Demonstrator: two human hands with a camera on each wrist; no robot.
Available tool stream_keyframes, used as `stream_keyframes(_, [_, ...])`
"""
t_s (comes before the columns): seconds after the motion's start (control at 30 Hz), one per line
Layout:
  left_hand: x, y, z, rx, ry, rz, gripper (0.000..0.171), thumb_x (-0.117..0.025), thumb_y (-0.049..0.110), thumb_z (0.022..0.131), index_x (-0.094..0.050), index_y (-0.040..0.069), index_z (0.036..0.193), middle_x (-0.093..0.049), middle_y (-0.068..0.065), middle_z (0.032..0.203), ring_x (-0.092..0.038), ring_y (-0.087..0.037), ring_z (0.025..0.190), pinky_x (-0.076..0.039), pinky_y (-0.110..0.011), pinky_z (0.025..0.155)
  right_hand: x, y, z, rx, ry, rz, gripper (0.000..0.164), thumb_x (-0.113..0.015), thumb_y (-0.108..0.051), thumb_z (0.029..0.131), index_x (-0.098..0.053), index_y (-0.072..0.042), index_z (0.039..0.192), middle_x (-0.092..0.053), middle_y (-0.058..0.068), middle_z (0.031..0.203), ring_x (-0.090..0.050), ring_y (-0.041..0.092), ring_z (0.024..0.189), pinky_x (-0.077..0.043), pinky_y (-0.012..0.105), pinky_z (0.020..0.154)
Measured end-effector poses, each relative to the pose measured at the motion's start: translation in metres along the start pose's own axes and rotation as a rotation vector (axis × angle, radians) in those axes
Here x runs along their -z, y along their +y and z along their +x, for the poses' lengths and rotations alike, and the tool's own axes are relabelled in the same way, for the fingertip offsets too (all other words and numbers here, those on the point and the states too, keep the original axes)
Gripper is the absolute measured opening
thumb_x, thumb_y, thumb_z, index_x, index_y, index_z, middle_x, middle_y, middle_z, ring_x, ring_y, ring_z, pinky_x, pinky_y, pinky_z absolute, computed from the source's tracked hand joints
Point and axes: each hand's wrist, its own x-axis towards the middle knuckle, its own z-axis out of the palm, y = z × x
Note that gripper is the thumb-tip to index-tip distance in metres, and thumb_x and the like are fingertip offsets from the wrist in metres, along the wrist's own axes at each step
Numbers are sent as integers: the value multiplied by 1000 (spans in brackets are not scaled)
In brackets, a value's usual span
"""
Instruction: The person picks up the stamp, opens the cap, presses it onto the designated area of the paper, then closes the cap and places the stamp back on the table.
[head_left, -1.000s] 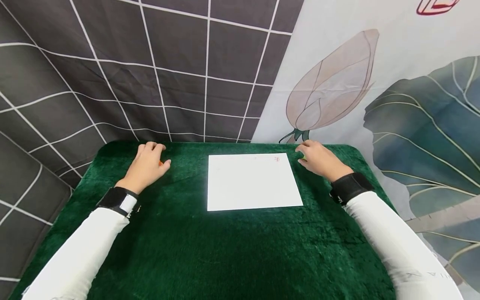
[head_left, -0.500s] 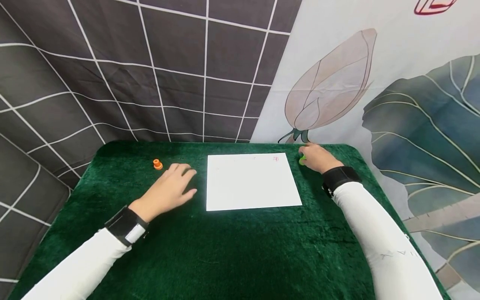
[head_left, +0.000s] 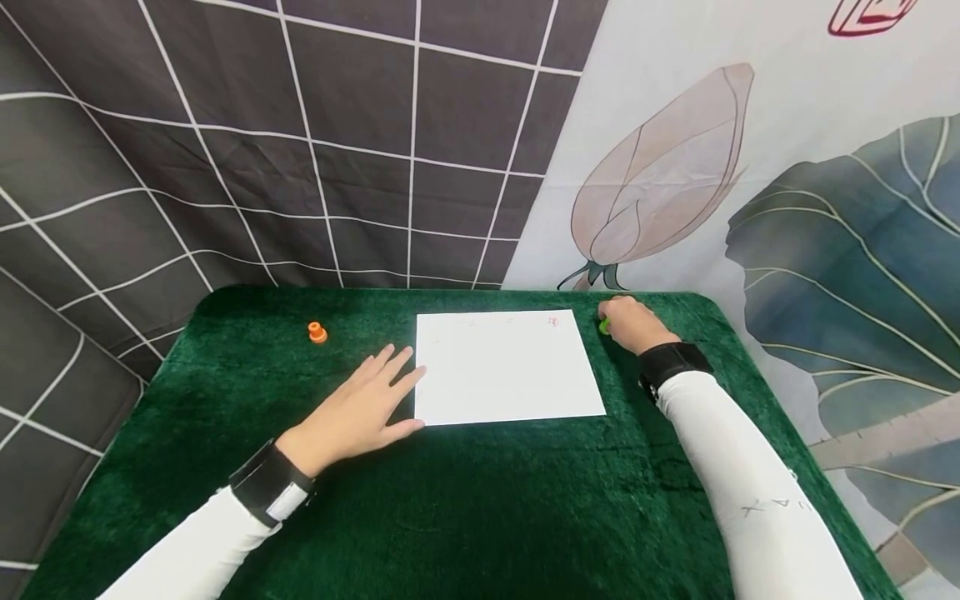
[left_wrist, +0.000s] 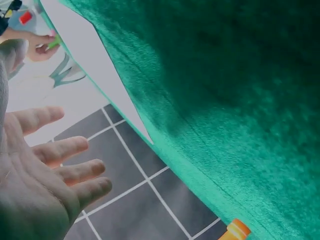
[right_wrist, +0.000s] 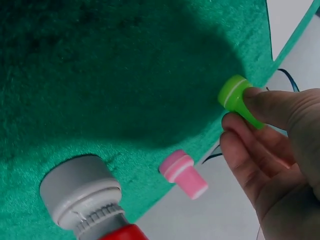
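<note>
Table surface: We find a green plush cloth (head_left: 480, 508) over the table, its far corners rounded and its nap showing darker patches.
Room: We note a dark grey hanging (head_left: 367, 92) with a white grid behind and to the left, its lines bent by folds. A white hanging (head_left: 540, 242) adjoins it on the right, printed with a pinkish flower bud (head_left: 652, 179) and a large blue-green leaf (head_left: 870, 217).
Sheet: We locate a white sheet (head_left: 510, 375) flat near the middle of the far half, with small red marks (head_left: 553, 322) close to its far right corner.
Left hand: We see the left hand (head_left: 360, 412) with fingers straight and spread. Its index fingertip and thumb tip overlap the sheet's left edge in the head view; we cannot tell whether they press on it.
Right hand: We record the right hand (head_left: 632, 325) pinching a green piece (right_wrist: 231, 94) between thumb and fingers, just beyond the sheet's right edge.
Other pieces: We observe an orange piece (head_left: 317, 334) upright on the cloth, left of the sheet. In the right wrist view, a pink piece (right_wrist: 183, 172) and a larger grey and red object (right_wrist: 82, 187) appear near the right hand.
Wearer: We note white sleeves (head_left: 750, 479) and black wristbands (head_left: 262, 479) on both arms.
</note>
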Motion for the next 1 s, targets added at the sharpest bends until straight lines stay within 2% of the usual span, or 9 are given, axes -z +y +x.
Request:
stream_keyframes(0.13, [1,1,-1,3,15,-12,78,-65,58,96,-45,14,157,-36,-20,165,-32,-46,152,-33,-62,122,1,-4,1,-21,-10,-11,24,-65,1,99,-67,6,122,-65,29,120,-65,42,111,-60,51,86])
stream_keyframes(0.27, [4,4,1,7,43,-2,78,-63,60,96,-45,15,156,-38,-20,164,-35,-46,151,-34,-62,122,4,-5,-2,0,24,21,23,-65,2,98,-67,7,121,-65,27,118,-67,41,109,-61,49,86])
stream_keyframes(0.43, [12,9,4,37,101,1,79,-62,63,95,-46,15,156,-41,-19,162,-38,-44,150,-36,-61,121,12,-11,-6,51,108,43,21,-68,4,96,-69,6,117,-66,24,112,-66,39,107,-61,48,87])
stream_keyframes(0.63, [22,17,9,60,171,-60,77,-65,59,95,-48,12,154,-46,-20,158,-44,-42,145,-41,-60,117,21,-28,-17,130,217,106,22,-69,4,95,-69,5,117,-66,23,113,-66,39,107,-61,47,88])
stream_keyframes(0.83, [31,30,18,55,215,-128,73,-68,53,96,-49,12,153,-47,-18,157,-45,-37,145,-44,-58,116,30,-54,-33,224,358,189,18,-71,2,95,-70,4,113,-68,21,107,-68,32,92,-61,43,76])
stream_keyframes(1.0, [35,42,27,30,261,-193,69,-70,46,97,-49,12,153,-47,-15,157,-45,-34,144,-47,-56,114,35,-79,-49,243,438,253,20,-73,-3,94,-71,-2,114,-68,14,106,-65,25,86,-57,38,70])
